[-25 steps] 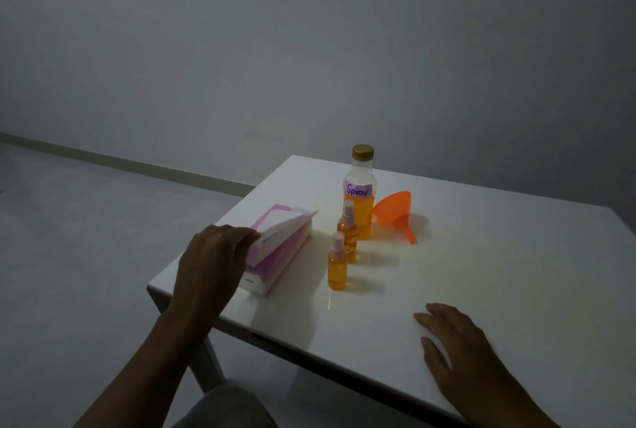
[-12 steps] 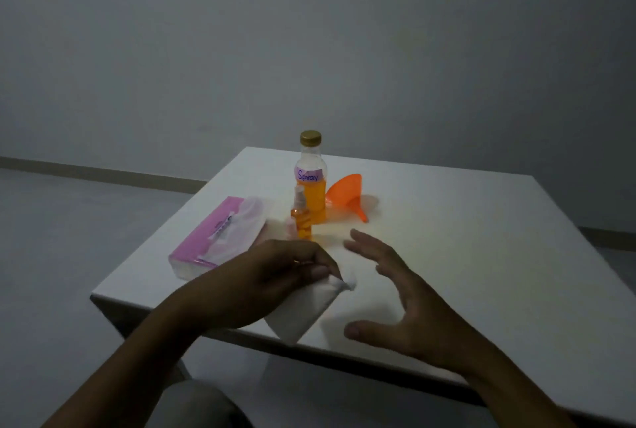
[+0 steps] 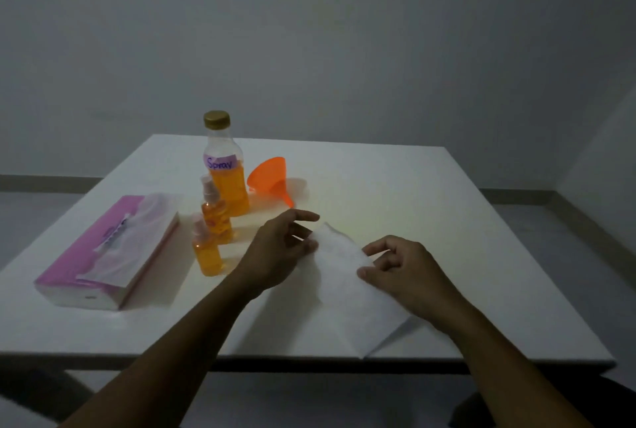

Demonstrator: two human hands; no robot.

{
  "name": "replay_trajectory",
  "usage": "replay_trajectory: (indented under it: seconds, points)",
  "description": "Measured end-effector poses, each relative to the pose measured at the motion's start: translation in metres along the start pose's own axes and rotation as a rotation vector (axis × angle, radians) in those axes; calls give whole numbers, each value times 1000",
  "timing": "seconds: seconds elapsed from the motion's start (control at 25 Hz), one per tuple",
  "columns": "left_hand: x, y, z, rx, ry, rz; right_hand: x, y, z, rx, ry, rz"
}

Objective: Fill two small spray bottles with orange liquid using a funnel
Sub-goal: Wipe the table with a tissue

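From the head camera, both hands work a white tissue spread on the near part of the table. The left hand pinches its far corner between thumb and fingers; the right hand pinches the right edge the same way. I judge they are laying it flat as a mat to catch drips. The tissue pack lies at the left, within easy reach. The two small spray bottles stand capped beside it, one just behind the other, both already showing orange liquid. The big bottle labelled "Spray" stands capped just behind them, and the funnel lies on its side to its right, untouched, well clear of the tissue.
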State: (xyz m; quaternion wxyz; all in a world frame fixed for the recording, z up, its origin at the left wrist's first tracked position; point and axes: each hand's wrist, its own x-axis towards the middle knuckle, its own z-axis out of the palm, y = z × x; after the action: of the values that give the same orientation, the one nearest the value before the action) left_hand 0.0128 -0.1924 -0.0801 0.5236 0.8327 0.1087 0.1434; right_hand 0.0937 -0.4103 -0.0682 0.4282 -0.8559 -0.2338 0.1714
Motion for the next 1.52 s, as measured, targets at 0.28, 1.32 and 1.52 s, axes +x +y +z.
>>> replay_trajectory:
  seconds: [0.28,1.32,1.52]
  points:
    - [8,-39,14,324,131,141,22,22,48,-554,13,-509]
    - [-29,-72,8,800,71,66,147,31,78,-852,173,-378]
    - [-32,-75,5,836,50,57,70,23,75,-716,-188,-599]
